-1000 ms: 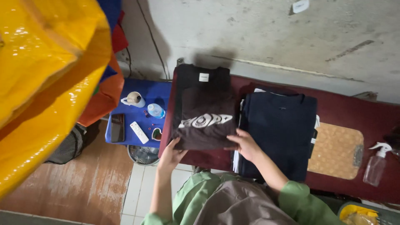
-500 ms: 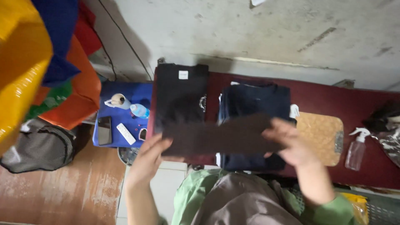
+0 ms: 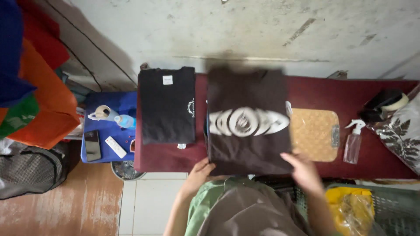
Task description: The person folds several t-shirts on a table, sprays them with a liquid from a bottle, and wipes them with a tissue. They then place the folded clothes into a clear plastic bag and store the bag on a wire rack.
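At the table's [image 3: 175, 164] near edge, the left hand [image 3: 199, 172] is pinching the folded brown shirt's [image 3: 247, 122] near-left corner and the right hand [image 3: 304, 170] is clenching its near-right corner, the shirt's long axis running away from both toward the wall.

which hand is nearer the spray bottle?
Right. The right hand grips the near right corner of the dark printed shirt, beside the cork board, not far from the spray bottle. The left hand holds the shirt's left corner, farther away.
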